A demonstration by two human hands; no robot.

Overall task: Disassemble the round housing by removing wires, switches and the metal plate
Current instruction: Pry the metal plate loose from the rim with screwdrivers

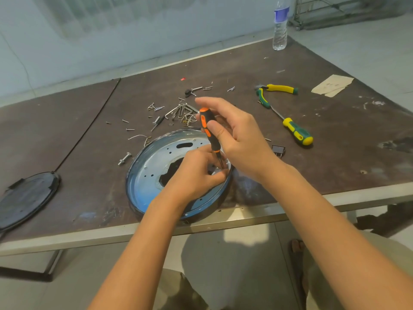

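Head view of a disassembly bench. The round black-rimmed housing (130, 182) lies flat at the near edge of the dark brown worktable (312, 166), open side up, with its silver perforated metal plate (154, 159) seated inside and a ragged dark opening at the plate's centre. The right hand (234, 135) pinches the handle of an orange-and-black screwdriver (207, 128) between thumb and curled fingers, the index finger stretched out above the handle's top. The tool stands nearly upright, its shaft pointing down into the right inner side of the housing. The left hand (194, 173) reaches into the housing beside the shaft, fingers curled close around the tip region; whether it has hold of anything cannot be told, since the fingers hide the spot. Beyond the housing, loose silver screws and hex keys (178, 110) are scattered on the table, and a single silver bolt (124, 158) lies just left of the rim. To the right lie yellow-and-green pliers (277, 89), a yellow-and-green screwdriver (295, 130) and a small black binder clip (278, 151). A torn piece of brown cardboard (333, 86) rests farther right, a clear plastic water bottle (280, 25) stands at the far corner, and a dark round cover (26, 198) lies at the left edge, well apart from the housing.
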